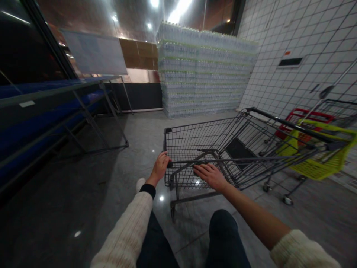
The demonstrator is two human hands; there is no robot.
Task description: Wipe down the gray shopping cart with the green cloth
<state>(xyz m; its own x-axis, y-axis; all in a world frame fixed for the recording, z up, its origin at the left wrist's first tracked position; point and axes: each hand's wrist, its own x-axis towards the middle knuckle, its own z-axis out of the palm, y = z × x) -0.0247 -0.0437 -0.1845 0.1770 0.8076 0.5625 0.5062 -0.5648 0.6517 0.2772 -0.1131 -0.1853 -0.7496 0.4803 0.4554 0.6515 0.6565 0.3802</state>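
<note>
My left hand (160, 168) is curled closed around the near corner of the top rim of a dark wire shopping cart (195, 137), gripping the metal. My right hand (211, 177) lies open and nearly flat, its fingers (199, 169) spread over the same near side of the cart, resting on the wire rather than clamped around it. The cart's basket is empty except for a flat black panel (237, 152) lying against its wires, and its black push handle (290, 125) runs off to my right.

Just beyond the cart, a second wire cart (279, 182) carries a yellow-green plastic basket (315, 160) and a red plastic basket (304, 116). Ahead, shrink-wrapped bottled water (200, 70) is stacked high against a white tiled wall (312, 37). A long blue display case (28, 123) with a metal frame runs along my left, above a polished grey floor (83, 178).
</note>
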